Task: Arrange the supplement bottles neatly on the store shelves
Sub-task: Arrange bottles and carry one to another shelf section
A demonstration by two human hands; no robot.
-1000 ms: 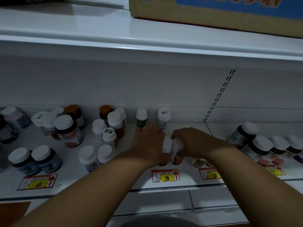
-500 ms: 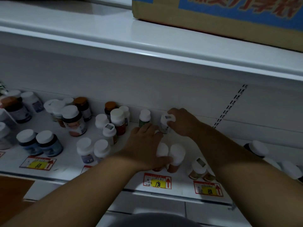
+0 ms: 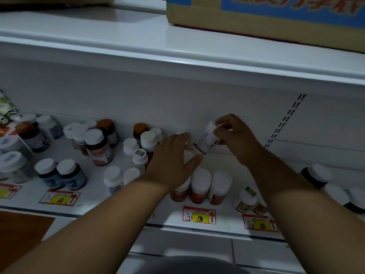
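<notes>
My right hand point(image 3: 236, 136) grips a small white-capped bottle point(image 3: 206, 140) and holds it tilted above the white shelf point(image 3: 98, 194), near the back wall. My left hand point(image 3: 173, 159) reaches over the shelf with fingers stretched toward a small white-capped bottle point(image 3: 182, 134) at the back, largely hidden behind them. In front of my hands stand three white-capped red bottles point(image 3: 200, 186) side by side near the shelf's front edge.
Several bottles crowd the left part of the shelf, among them a pair of blue ones point(image 3: 62, 175). Dark bottles point(image 3: 318, 175) stand at the right. Price tags point(image 3: 198, 215) line the front edge. A cardboard box point(image 3: 266, 16) sits on the upper shelf.
My right hand took the small bottle at the back and lifted it, tilting it. My left hand left the red bottles and moved back toward the wall. The view shifted left.
</notes>
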